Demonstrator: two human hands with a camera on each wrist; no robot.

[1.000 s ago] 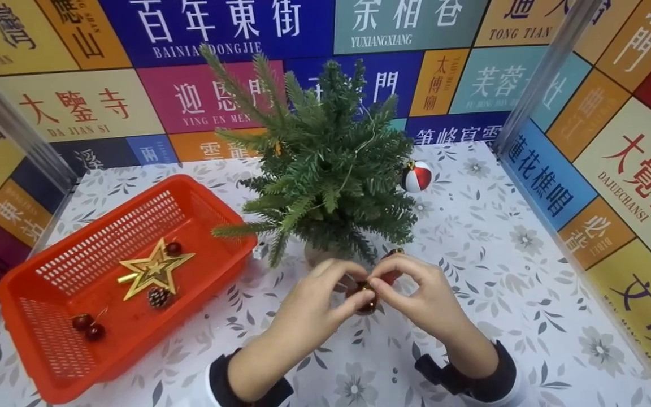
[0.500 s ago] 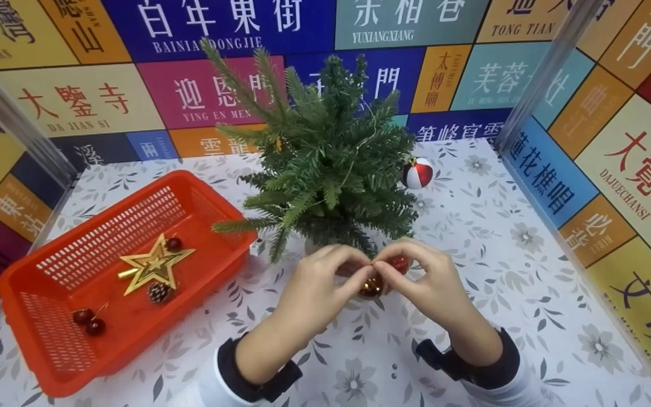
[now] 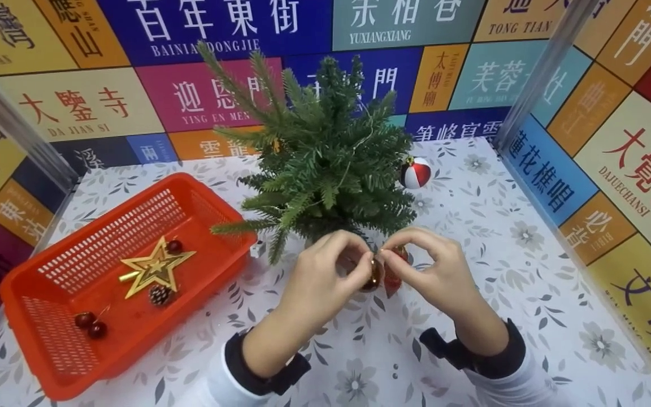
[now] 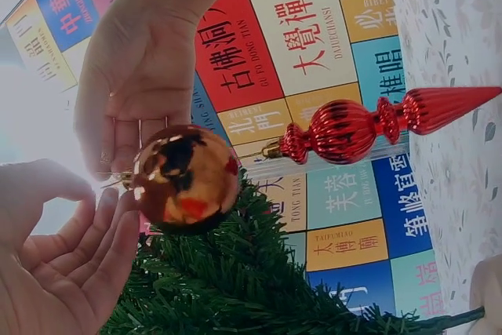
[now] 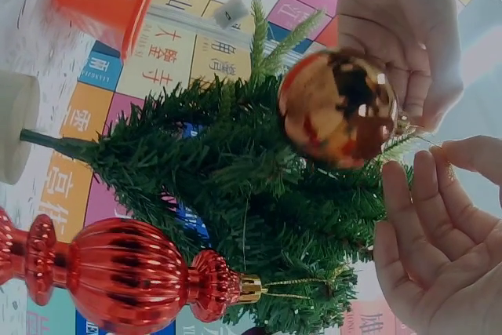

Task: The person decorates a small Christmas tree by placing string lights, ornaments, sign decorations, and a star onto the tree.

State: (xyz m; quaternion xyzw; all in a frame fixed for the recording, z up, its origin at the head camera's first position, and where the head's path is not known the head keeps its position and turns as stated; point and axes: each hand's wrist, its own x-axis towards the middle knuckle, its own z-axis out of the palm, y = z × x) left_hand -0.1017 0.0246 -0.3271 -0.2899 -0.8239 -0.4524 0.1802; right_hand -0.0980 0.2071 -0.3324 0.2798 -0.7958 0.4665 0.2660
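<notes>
My left hand (image 3: pixel 325 277) and right hand (image 3: pixel 435 271) meet in front of the small Christmas tree (image 3: pixel 331 158). Between them hangs a shiny gold bauble (image 4: pixel 188 178), its thin hanging thread running from the cap to the fingertips. In the right wrist view, the left hand (image 5: pixel 400 45) pinches close to the cap while the right hand (image 5: pixel 451 229) pinches farther along the thread. Beside the bauble, a red ribbed spindle ornament (image 5: pixel 125 276) hangs point down, its thread loop overlapping the branch tips. The head view shows it partly hidden behind the right hand.
A red plastic basket (image 3: pixel 212 288) stands at the left, holding a gold star (image 3: pixel 156 268), a pine cone (image 3: pixel 159 294) and dark red berries (image 3: pixel 96 329). A red-and-white ball (image 3: pixel 416 173) is at the tree's right side. Printed panels (image 3: pixel 207 93) enclose the table.
Both hands have risen slightly toward the tree with the gold bauble. Their fingertips have drawn a little apart, and more of the red ornament shows. The basket's contents have stayed put.
</notes>
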